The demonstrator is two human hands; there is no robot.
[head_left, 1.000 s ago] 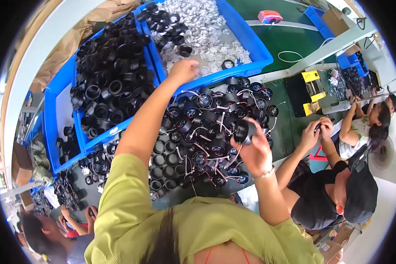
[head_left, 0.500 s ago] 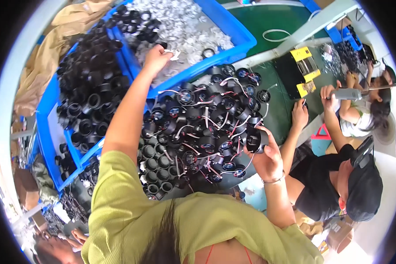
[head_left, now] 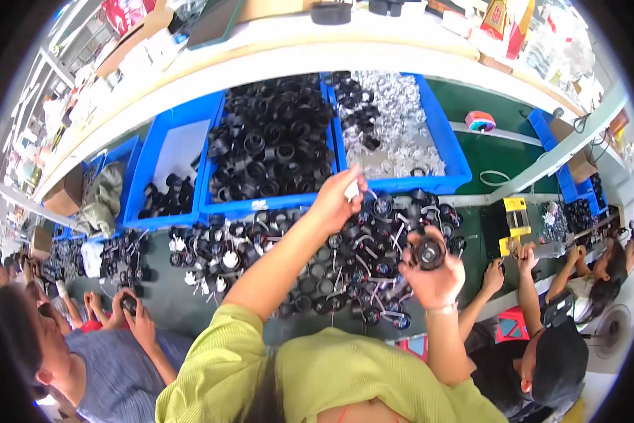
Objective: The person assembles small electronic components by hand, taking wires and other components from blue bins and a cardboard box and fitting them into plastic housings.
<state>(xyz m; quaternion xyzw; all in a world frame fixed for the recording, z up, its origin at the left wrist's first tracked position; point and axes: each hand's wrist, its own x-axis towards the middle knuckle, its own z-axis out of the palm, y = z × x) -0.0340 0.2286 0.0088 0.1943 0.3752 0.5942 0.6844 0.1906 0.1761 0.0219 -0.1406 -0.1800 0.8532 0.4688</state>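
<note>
My left hand (head_left: 336,202) is closed on a small white plastic piece (head_left: 351,190), pinched at the fingertips. It hovers by the front edge of a blue bin (head_left: 452,151) that holds many white pieces (head_left: 401,120) and some black parts. In my right hand (head_left: 436,282) is a black cylindrical housing (head_left: 427,252), its round end turned up with the fingers wrapped round it. Beneath and between the hands spreads a heap of black housings (head_left: 362,264) with whitish wire leads.
A second blue bin (head_left: 202,187) is piled with black rings (head_left: 271,134); another blue bin (head_left: 139,176) stands left of it. Above runs a pale shelf (head_left: 281,67). A yellow-and-black fixture (head_left: 516,215) stands at right. Co-workers sit on both sides, a person in grey-blue (head_left: 119,374) at left.
The view has tilted up and shows more of the shelf and bins. My left hand has drawn back from the white pieces with one in it. My right hand has turned the housing's end upward.
</note>
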